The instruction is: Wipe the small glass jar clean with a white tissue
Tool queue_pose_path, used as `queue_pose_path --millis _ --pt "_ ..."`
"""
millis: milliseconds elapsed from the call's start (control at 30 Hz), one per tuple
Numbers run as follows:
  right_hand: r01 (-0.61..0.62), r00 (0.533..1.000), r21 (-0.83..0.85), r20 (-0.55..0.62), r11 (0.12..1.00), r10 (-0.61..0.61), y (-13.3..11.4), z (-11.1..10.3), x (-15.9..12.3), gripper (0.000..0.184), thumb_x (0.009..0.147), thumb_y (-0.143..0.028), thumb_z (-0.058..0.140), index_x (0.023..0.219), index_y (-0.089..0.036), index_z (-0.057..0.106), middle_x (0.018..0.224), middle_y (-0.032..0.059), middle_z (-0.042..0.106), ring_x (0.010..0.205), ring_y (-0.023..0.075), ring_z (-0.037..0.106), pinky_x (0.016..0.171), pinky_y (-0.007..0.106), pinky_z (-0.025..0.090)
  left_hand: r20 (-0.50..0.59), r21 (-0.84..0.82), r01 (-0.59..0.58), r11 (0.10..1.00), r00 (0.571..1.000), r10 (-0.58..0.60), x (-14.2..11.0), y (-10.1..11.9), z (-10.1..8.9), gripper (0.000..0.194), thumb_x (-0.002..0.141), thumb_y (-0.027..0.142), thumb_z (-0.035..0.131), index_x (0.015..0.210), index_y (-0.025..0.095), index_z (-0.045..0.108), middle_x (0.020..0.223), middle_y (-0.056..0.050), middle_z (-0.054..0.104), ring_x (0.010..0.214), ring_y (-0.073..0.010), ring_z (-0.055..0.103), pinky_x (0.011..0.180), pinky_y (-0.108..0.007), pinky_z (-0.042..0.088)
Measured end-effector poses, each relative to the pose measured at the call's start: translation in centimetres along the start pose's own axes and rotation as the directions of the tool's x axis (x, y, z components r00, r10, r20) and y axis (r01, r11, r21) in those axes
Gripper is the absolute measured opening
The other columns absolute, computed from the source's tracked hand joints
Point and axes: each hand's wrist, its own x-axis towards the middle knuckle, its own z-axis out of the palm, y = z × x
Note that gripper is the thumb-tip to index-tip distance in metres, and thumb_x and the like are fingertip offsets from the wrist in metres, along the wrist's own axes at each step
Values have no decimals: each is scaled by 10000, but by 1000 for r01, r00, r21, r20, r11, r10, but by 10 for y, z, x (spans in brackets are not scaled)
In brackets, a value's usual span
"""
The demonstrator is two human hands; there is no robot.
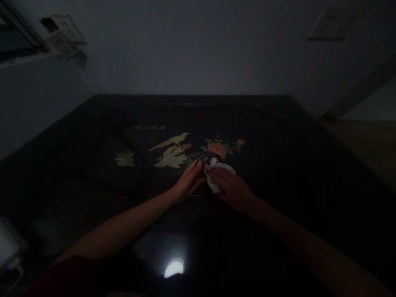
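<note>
Near the middle of the dark glossy tabletop (108, 218), my left hand (188, 181) is closed around the left side of a small dark, shiny round object (208, 156), which looks like glass or a bowl; its exact kind is too dim to make out. Between the fingers of my right hand (230, 183) is a crumpled white tissue (228, 167), pressed into the near right side of that object. My hands hide its lower part. Behind it, the tabletop carries a coloured picture of a bird (173, 141) and an orange flower (216, 148).
A pale wall (198, 49) stands behind the table's far edge. Wall sockets (335, 24) show at upper right, with more sockets (66, 29) at upper left. At the lower left lies a white device (9, 243) with a cable. The room is very dark.
</note>
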Motion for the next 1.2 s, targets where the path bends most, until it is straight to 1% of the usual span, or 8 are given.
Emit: queue_pose_path --millis 100,200,400,567,700,833,1000,1200 --pt "45 999 -157 35 987 -40 0 -7 2 485 809 -85 497 1291 -140 501 1280 145 573 1205 272 505 941 445 494 21 -17 -4 1000 1000 4 1 -2 -1 388 811 423 628 1124 193 605 1125 -86 634 1031 -222 582 883 -349 457" --pt "45 998 -189 42 981 -38 -2 -10 2 458 810 -81 501 1266 -125 528 1250 145 594 1196 277 509 949 442 488 52 -18 -10 1000 999 11 1 -2 -2 403 833 449 591 1142 191 601 1148 -100 628 1052 -239 580 904 -376 453" --pt "-46 999 65 -5 997 47 -10 -2 0 484 833 -182 527 1304 -84 468 1260 180 556 1215 287 473 1000 473 441 49 21 -12 1000 999 11 0 -2 -3 364 843 413 595 1134 194 595 1148 -82 628 1063 -227 573 910 -353 443" --pt "-83 996 340 -10 937 92 -15 9 -5 608 825 -339 586 1348 -112 374 1365 200 436 1299 298 387 1071 495 350 17 59 -16 998 1000 15 -2 0 1 398 779 388 679 1127 210 602 1132 -61 631 1076 -225 565 903 -324 438" --pt "-78 995 404 -32 911 99 -17 15 -8 650 830 -366 577 1389 -178 304 1417 167 383 1346 291 332 1081 496 335 -7 81 0 997 1000 1 -3 2 3 408 749 376 712 1110 216 610 1105 -54 645 1063 -225 575 897 -318 436" --pt "-82 996 318 -6 944 89 -15 14 -6 606 834 -271 562 1383 -150 336 1384 176 427 1327 295 356 1078 505 340 1 63 -1 998 1000 1 -2 0 1 402 762 373 700 1121 218 608 1155 -59 631 1113 -235 553 930 -330 423" --pt "-75 997 166 42 983 69 -9 0 0 537 840 -206 538 1358 -152 405 1299 150 527 1219 274 476 992 472 449 24 32 -15 999 1000 15 -1 -1 -1 376 812 406 638 1131 211 599 1164 -66 626 1101 -233 556 922 -349 436" --pt "42 998 -205 46 978 -33 -3 -14 2 410 855 -81 476 1253 -146 542 1284 163 573 1233 290 489 944 477 480 21 10 -21 1000 1000 20 0 0 2 394 808 449 627 1115 202 609 1157 -84 624 1058 -231 564 848 -327 469"
